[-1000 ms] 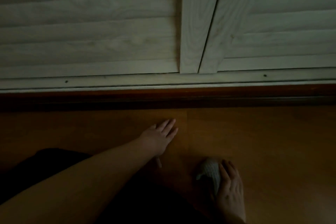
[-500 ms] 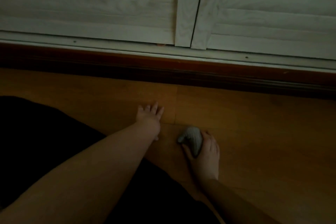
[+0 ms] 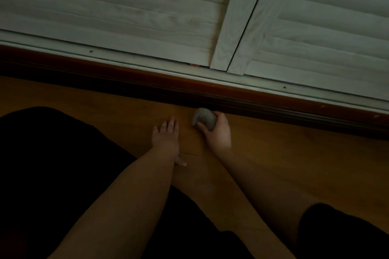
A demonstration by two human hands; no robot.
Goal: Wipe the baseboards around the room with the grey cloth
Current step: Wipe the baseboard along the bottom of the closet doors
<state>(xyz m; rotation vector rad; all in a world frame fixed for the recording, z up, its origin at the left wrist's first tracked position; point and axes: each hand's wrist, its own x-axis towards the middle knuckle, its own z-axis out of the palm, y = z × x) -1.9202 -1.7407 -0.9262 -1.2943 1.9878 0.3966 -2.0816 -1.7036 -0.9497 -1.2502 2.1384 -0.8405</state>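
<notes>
Grey cloth (image 3: 204, 119) balled in right hand (image 3: 216, 130), meeting dim baseboard (image 3: 273, 107), left hand (image 3: 166, 134) flat, released

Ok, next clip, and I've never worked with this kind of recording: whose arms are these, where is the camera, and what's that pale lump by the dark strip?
There is no machine here. The camera is worn on a person's head and looks forward and down, so the two bare arms are the wearer's own. The left hand rests flat, fingers straight, on the wooden floor. The right hand has its grip curled round the pale lump, which is the bunched grey cloth. The cloth sits right at the foot of the dark baseboard; in this dim light I cannot tell whether they touch. Above the baseboard are pale slatted shutter doors. The dark shapes low in the picture look like the person's clothing.
</notes>
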